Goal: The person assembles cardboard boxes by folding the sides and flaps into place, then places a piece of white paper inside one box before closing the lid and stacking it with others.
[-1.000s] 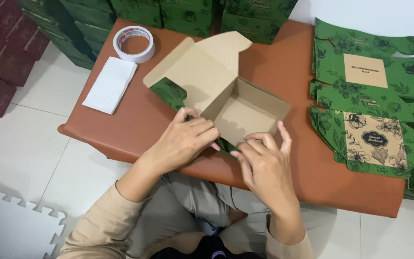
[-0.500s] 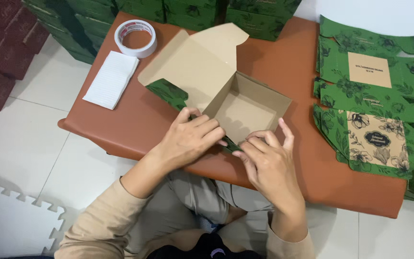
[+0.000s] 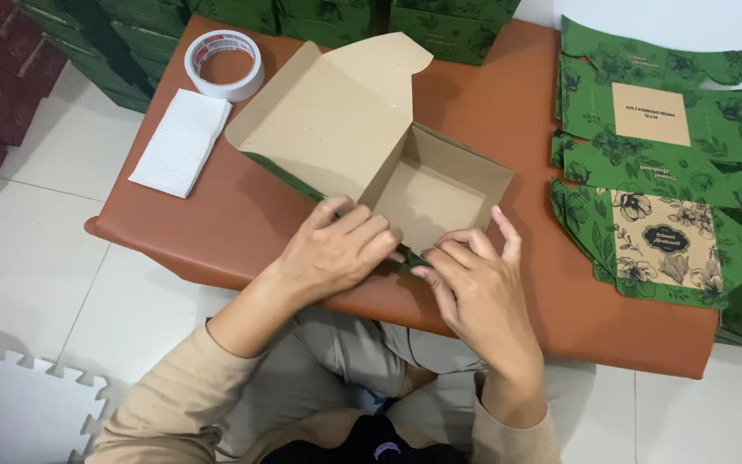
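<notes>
Left hand (image 3: 337, 249) and right hand (image 3: 474, 288) pinch the cardboard box (image 3: 405, 163) near wall, hiding its corner.

Free: bare brown tabletop (image 3: 216, 219), lower left. Obstacles: open brown cardboard box (image 3: 371, 137), centre; white tape roll (image 3: 224, 64), upper left; flat green printed box blanks (image 3: 654, 163), right.

Tape roll (image 3: 224, 64), white paper stack (image 3: 181, 142), flat green cartons (image 3: 646, 163) (unfolded).

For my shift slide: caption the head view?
Both hands press the near wall of an open cardboard box on a brown table.
</notes>
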